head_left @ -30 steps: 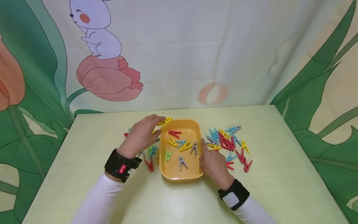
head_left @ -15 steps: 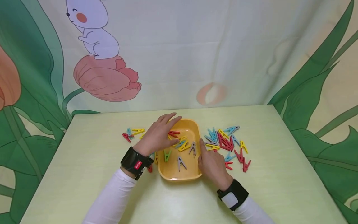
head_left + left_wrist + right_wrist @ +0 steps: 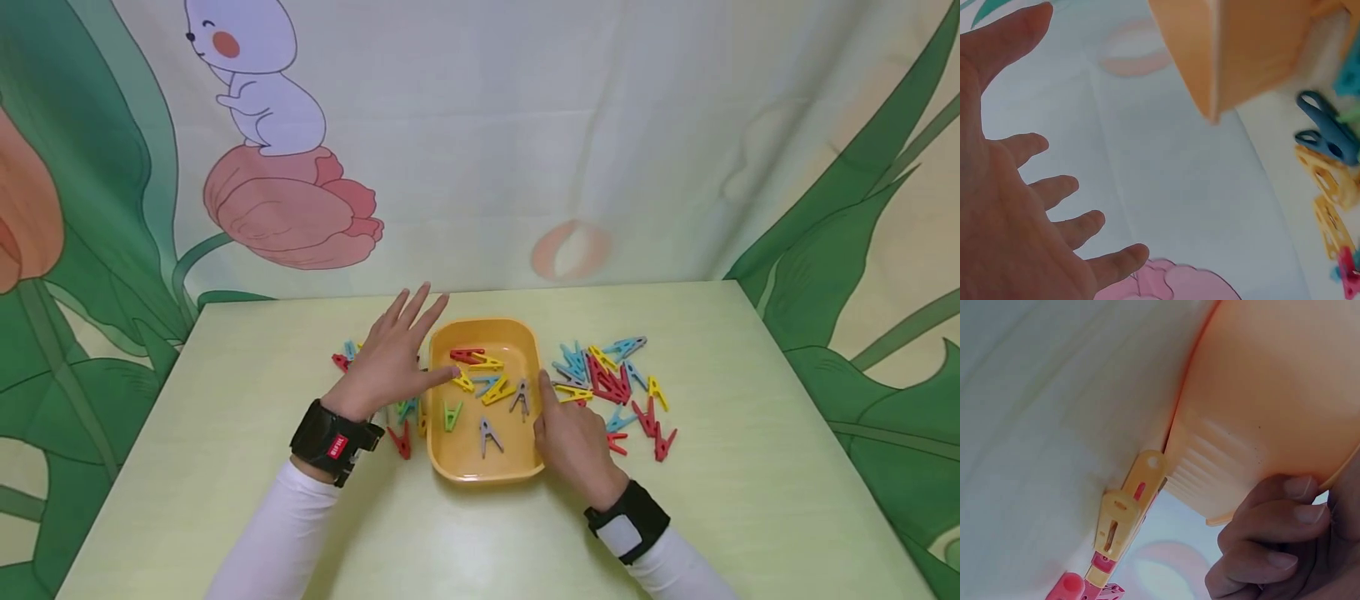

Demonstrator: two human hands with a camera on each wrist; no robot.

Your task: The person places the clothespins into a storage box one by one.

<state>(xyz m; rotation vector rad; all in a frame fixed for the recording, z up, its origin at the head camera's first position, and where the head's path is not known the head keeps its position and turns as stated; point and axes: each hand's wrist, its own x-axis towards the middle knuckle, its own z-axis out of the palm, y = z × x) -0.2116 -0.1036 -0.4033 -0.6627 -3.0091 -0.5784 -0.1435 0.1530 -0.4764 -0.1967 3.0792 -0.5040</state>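
Your left hand [image 3: 386, 367] is hovering, fingers spread wide, at the left edge of the orange plastic tray [image 3: 459, 458], lower centre of the frame, while your right hand [image 3: 576, 442] is gripping its right rim beside scattered clothespins [image 3: 487, 428]

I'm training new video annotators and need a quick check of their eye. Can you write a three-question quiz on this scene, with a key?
1. True or false: the left hand holds nothing, and its fingers are spread.
2. Multiple choice: on which side does the right hand touch the orange tray?
A) the far side
B) the side nearest the person
C) the person's right side
3. Count: in the head view, how many gray clothespins lie in the orange tray?

Key: 1. True. 2. C. 3. Two.
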